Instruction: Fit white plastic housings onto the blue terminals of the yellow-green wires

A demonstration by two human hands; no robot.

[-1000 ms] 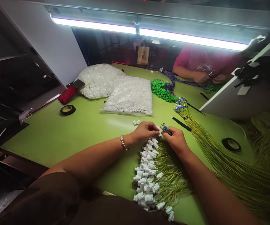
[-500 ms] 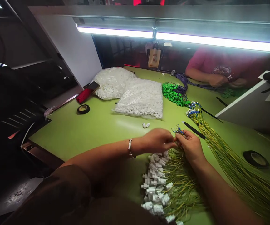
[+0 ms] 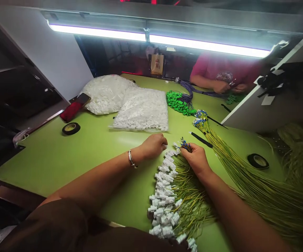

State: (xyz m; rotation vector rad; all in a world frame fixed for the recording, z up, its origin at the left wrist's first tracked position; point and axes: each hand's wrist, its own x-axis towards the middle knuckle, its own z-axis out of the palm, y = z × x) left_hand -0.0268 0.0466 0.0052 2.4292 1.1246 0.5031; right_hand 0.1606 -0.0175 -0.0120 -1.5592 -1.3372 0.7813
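Two hands work at the green worktop (image 3: 62,157). The right hand (image 3: 196,160) has its grip closed on one small bunch of wires (image 3: 185,144): thin yellow-green strands whose blue tips stick up out of the grip. The left hand (image 3: 153,145), just left of that grip, curls its fingers down to the worktop. Its fingertips are hidden, so I cannot tell whether they pinch anything. Below both grips lies one heap of plugged wires (image 3: 164,196) with white ends, too many to count and cut off at the lower edge. One long wire bundle (image 3: 246,175) runs to the right of the grip. Beyond the grips lie two bags of white parts (image 3: 142,112) and one green heap (image 3: 179,102). There are two tape rolls (image 3: 71,128), one out to each side. A second person's hands (image 3: 221,86), far beyond, are hard to make out.
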